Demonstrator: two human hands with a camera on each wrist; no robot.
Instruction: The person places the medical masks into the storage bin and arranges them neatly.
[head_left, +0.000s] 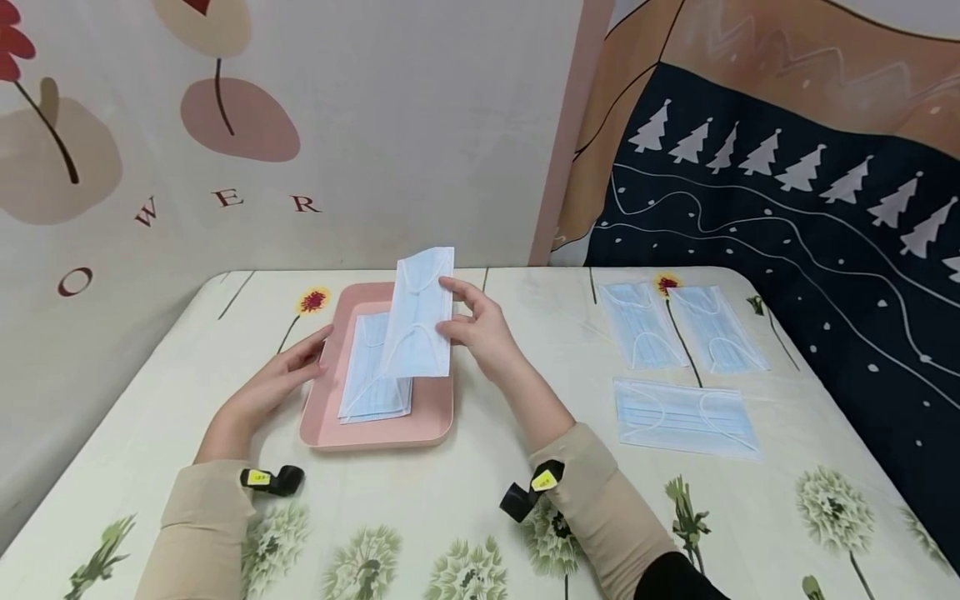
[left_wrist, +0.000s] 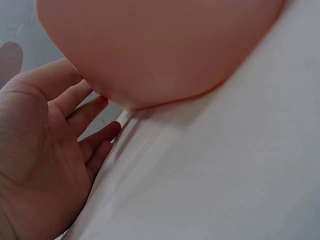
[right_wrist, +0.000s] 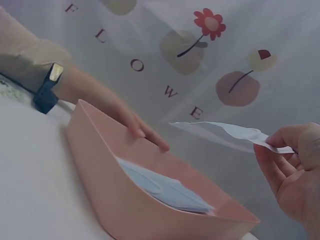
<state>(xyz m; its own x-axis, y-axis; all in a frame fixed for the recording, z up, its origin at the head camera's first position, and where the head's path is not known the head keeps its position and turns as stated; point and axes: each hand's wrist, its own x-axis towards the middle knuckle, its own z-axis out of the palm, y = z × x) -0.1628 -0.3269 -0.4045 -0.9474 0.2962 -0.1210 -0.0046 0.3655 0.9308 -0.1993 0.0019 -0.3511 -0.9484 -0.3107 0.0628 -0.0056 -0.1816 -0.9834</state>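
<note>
1. I centre my clock on the pink tray point(head_left: 431, 408); beneath it lies a round-cornered table point(head_left: 555, 317) in pale flower-printed cloth.
2. At 12 o'clock I see a pale wall cloth point(head_left: 420, 108) with rounded blobs and letters.
3. At 2 o'clock a dark hanging point(head_left: 750, 225) shows pale trees and wavy lines.
4. The tray itself is smooth and rectangular, its corners rounded, its walls raised.
5. At 3 o'clock, two pleated masks point(head_left: 643, 325) lie side by side, a third mask point(head_left: 686, 418) crosswise at their 6 o'clock.
6. Inside the tray rests a blue mask pile point(head_left: 375, 392), thin loops on top.
7. My right hand point(head_left: 487, 329), at 2 o'clock, pinches the lifted mask point(head_left: 416, 321) above the tray.
8. My left hand point(head_left: 273, 387), at 9 o'clock, touches the tray's side, fingers loosely extended.
</note>
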